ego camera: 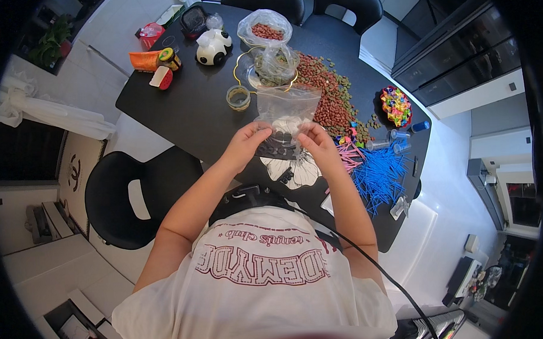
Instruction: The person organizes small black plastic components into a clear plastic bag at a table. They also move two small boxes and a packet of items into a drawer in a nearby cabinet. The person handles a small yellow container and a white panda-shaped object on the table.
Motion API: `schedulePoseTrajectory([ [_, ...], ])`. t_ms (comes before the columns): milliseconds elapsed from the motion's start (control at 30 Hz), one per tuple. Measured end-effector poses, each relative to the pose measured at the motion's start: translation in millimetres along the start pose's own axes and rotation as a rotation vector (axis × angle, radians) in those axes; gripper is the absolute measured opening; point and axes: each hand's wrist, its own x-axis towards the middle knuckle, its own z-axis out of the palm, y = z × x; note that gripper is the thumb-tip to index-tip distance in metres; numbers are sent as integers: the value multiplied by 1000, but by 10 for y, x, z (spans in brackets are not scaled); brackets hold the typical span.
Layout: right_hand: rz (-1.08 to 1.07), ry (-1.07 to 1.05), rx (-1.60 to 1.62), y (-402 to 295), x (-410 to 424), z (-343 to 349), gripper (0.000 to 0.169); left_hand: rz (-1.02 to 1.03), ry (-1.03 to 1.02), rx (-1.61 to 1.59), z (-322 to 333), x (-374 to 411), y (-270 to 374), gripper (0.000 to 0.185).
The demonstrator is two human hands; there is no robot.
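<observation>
Both hands hold a clear zip plastic bag (289,101) with small black pieces in its lower part. My left hand (247,143) grips its left side between thumb and fingers; my right hand (316,143) pinches the right side. Below the bag lies a white flower-shaped mat (298,172) bearing several black pieces. Beyond the bag, a plastic bag of green pieces (274,66) rests on a clear gold-rimmed plate (237,72). A heap of brown and green pellets (329,95) spreads to the right of the bag.
Blue sticks (381,177) and pink sticks (349,155) lie right of my right forearm. A red bowl of wrapped candies (396,106) stands farther right. A glass jar (238,98), a panda-shaped container (212,47) and a bag of reddish pellets (265,28) stand on the black table (179,105).
</observation>
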Motion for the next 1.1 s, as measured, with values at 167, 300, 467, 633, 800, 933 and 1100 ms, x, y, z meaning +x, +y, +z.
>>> schedulePoseTrajectory([
  [167,153,-63,-42,60,70,-37,22,-35,-57,121,-5,-27,-2,24],
  [300,258,-61,-54,67,133,-49,28,-8,-5,135,91,-74,51,28],
  [467,-571,207,-592,-248,145,8,50,94,-10,546,-200,-35,-22,31],
  [633,-714,12,-1135,-473,176,138,38,205,-61,909,-149,-90,44,29],
  [800,-242,-27,-639,-334,388,112,14,205,-87,996,-213,-129,257,28],
  [933,-324,146,-460,104,774,6,20,256,100,779,-574,-105,146,32],
  [1100,-66,71,-1095,1223,792,-352,30,-40,353,104,-869,-337,83,35],
])
